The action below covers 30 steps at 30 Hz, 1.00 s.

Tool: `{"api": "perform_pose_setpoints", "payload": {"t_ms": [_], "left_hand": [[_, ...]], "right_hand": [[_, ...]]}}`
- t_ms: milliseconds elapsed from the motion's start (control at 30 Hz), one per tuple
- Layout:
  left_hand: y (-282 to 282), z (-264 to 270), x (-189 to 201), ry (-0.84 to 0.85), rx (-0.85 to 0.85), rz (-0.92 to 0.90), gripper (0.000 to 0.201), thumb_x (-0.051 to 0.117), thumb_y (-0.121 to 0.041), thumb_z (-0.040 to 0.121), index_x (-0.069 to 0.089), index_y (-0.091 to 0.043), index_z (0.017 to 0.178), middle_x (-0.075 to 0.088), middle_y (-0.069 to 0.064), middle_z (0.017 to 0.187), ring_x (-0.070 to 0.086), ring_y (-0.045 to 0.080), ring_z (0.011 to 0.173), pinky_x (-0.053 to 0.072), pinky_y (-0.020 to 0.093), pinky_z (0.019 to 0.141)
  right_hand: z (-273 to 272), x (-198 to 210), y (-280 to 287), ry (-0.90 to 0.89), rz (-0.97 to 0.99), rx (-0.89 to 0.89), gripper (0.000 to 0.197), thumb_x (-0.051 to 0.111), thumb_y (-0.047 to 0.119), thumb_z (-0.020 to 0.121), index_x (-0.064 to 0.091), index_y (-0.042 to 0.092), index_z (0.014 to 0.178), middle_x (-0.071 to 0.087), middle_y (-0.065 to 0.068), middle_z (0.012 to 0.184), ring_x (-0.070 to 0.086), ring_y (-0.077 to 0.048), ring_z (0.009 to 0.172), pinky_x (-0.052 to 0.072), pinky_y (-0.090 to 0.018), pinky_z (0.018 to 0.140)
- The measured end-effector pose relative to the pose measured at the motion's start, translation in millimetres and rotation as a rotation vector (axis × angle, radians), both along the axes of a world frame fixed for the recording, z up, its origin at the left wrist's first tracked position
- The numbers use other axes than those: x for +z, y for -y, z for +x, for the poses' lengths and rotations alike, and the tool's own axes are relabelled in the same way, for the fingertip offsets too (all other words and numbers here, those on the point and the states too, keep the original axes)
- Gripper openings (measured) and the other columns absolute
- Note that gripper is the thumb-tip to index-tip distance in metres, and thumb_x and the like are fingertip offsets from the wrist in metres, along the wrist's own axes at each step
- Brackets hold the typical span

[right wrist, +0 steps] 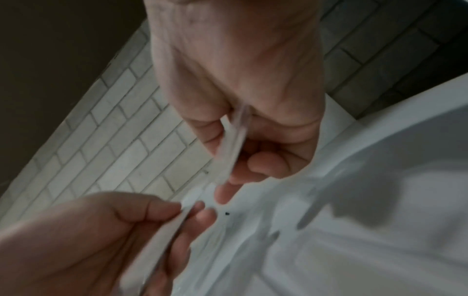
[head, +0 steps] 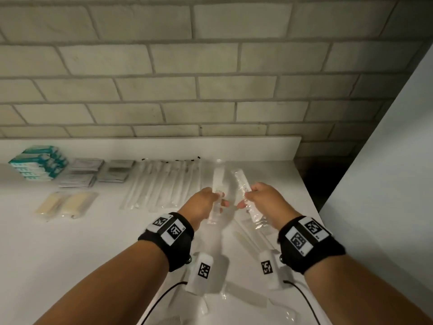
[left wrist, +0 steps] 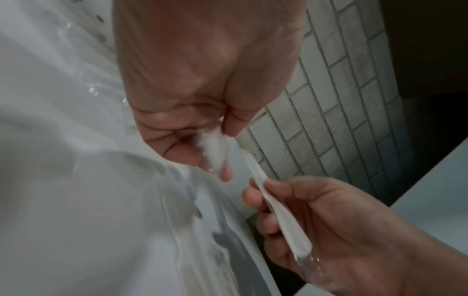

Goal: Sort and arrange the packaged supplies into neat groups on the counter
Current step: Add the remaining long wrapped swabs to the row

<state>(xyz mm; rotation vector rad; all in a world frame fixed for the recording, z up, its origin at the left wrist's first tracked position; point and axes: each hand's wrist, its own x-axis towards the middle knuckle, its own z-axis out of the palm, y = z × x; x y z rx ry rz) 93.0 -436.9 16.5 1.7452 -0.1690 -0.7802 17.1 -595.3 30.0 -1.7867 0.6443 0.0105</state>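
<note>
Above the white counter (head: pixel 70 242) each hand holds one clear-wrapped syringe packet. My left hand (head: pixel 206 202) pinches the left packet (head: pixel 217 184) between thumb and fingers; the same packet (left wrist: pixel 214 148) shows blurred in the left wrist view. My right hand (head: pixel 260 198) pinches the right packet (head: pixel 241 181), tilted left at the top, seen edge-on as the packet (right wrist: pixel 234 140) in the right wrist view. Both packets hang clear of the counter, side by side, a small gap apart. More clear packets (head: pixel 248 238) lie below the hands.
Along the back lie teal boxes (head: pixel 39 165), grey foil packs (head: pixel 93 171), a row of long white wrapped items (head: pixel 164 184) and beige rolls (head: pixel 68 204). A brick wall (head: pixel 210 78) rises behind. The counter ends at right by a dark gap (head: pixel 321 174) and a white panel (head: pixel 386 160).
</note>
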Motion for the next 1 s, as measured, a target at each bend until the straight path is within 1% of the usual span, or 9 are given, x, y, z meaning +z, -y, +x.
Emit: {"api": "perform_pose_setpoints", "payload": {"t_ms": [133, 200, 333, 433, 567, 700, 767, 833, 1000], "left_hand": [[-4.2, 33.1, 12.1, 0.351, -0.195, 0.285, 0.024, 0.061, -0.02, 0.092, 0.06, -0.007, 0.112, 0.059, -0.001, 0.086, 0.051, 0.009, 0.066, 0.04, 0.021, 0.06], [-1.8, 45.4, 24.2, 0.502, -0.252, 0.358, 0.02, 0.065, -0.019, 0.089, 0.059, -0.011, 0.107, 0.062, -0.001, 0.092, 0.056, 0.015, 0.079, 0.044, 0.025, 0.07], [9.9, 62.2, 38.3, 0.692, -0.336, 0.39, 0.007, 0.065, -0.018, 0.087, 0.061, -0.023, 0.089, 0.068, -0.002, 0.097, 0.063, 0.018, 0.094, 0.049, 0.033, 0.086], [19.9, 73.4, 40.7, 0.871, -0.499, 0.464, 0.014, 0.055, -0.018, 0.093, 0.066, -0.023, 0.101, 0.067, -0.003, 0.106, 0.06, 0.017, 0.1, 0.044, 0.03, 0.085], [38.2, 94.3, 48.0, 1.187, -0.925, 0.693, 0.039, 0.047, -0.007, 0.092, 0.068, -0.028, 0.117, 0.063, -0.002, 0.113, 0.051, 0.021, 0.11, 0.035, 0.031, 0.089], [55.3, 109.5, 40.4, 1.265, -0.926, 0.731, 0.037, 0.058, -0.019, 0.093, 0.06, -0.026, 0.13, 0.052, -0.002, 0.14, 0.039, 0.023, 0.135, 0.02, 0.035, 0.112], [54.1, 112.7, 34.0, 1.235, -0.755, 0.714, 0.039, 0.058, -0.025, 0.094, 0.056, -0.024, 0.133, 0.052, 0.0, 0.14, 0.046, 0.022, 0.13, 0.028, 0.036, 0.111], [48.3, 108.9, 25.9, 1.182, -0.67, 0.733, 0.041, 0.056, -0.034, 0.094, 0.055, -0.026, 0.134, 0.055, 0.0, 0.138, 0.052, 0.021, 0.124, 0.034, 0.036, 0.107], [48.8, 74.9, -7.7, 1.084, -0.821, 0.963, 0.074, 0.052, -0.066, 0.082, 0.044, -0.022, 0.142, 0.049, -0.001, 0.143, 0.041, 0.024, 0.133, 0.025, 0.043, 0.112]], "right_hand": [[13.2, 2.8, 19.2, 0.021, -0.036, -0.08, 0.02, 0.06, 0.005, 0.087, 0.052, 0.014, 0.07, 0.048, -0.002, 0.062, 0.041, -0.015, 0.05, 0.033, -0.025, 0.051], [19.9, 3.2, 24.7, 0.018, -0.015, -0.082, 0.007, 0.064, 0.002, 0.085, 0.06, 0.006, 0.082, 0.057, -0.006, 0.067, 0.05, -0.016, 0.053, 0.04, -0.024, 0.048], [30.8, 4.2, 30.7, -0.047, -0.065, -0.031, 0.019, 0.069, 0.006, 0.085, 0.063, 0.006, 0.103, 0.058, -0.004, 0.066, 0.048, -0.012, 0.048, 0.038, -0.021, 0.042], [38.5, 5.2, 35.1, -0.092, -0.097, -0.006, 0.019, 0.07, 0.007, 0.085, 0.062, 0.006, 0.102, 0.057, -0.005, 0.064, 0.048, -0.014, 0.048, 0.039, -0.025, 0.045], [49.8, 4.6, 32.6, -0.111, -0.085, -0.022, 0.023, 0.067, 0.007, 0.088, 0.058, 0.008, 0.109, 0.06, -0.011, 0.071, 0.053, -0.019, 0.055, 0.047, -0.029, 0.052], [58.6, -2.5, 28.7, -0.33, -0.318, 0.1, 0.035, 0.061, 0.013, 0.091, 0.052, 0.009, 0.125, 0.066, -0.014, 0.1, 0.062, -0.03, 0.083, 0.053, -0.037, 0.076], [58.9, -2.9, 34.4, -0.345, -0.665, 0.297, 0.047, 0.063, 0.018, 0.09, 0.051, 0.011, 0.135, 0.058, -0.011, 0.13, 0.058, -0.029, 0.113, 0.048, -0.035, 0.097], [54.9, -2.0, 38.3, -0.306, -0.777, 0.454, 0.058, 0.064, 0.024, 0.09, 0.044, 0.018, 0.143, 0.045, -0.003, 0.147, 0.044, -0.023, 0.133, 0.035, -0.032, 0.11], [61.2, -14.0, 30.0, -0.373, -0.913, 0.712, 0.066, 0.067, 0.039, 0.085, 0.043, 0.021, 0.144, 0.044, -0.002, 0.148, 0.046, -0.024, 0.131, 0.039, -0.038, 0.107]]}}
